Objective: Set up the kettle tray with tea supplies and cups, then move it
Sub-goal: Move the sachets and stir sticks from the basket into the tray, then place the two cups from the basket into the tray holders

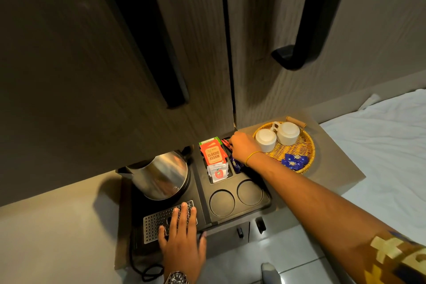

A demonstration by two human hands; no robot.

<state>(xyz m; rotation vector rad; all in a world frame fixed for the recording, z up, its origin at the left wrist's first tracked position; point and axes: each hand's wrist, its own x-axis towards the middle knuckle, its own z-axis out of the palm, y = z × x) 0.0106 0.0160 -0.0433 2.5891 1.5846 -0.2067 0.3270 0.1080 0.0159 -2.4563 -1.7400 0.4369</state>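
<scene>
Right hand [242, 146] grip pinches red sachets [226, 143] in kettle tray [265, 200]

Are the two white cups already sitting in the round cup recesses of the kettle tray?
No. Both white cups sit upside down in the wicker basket, and the tray's round recesses are bare.
</scene>
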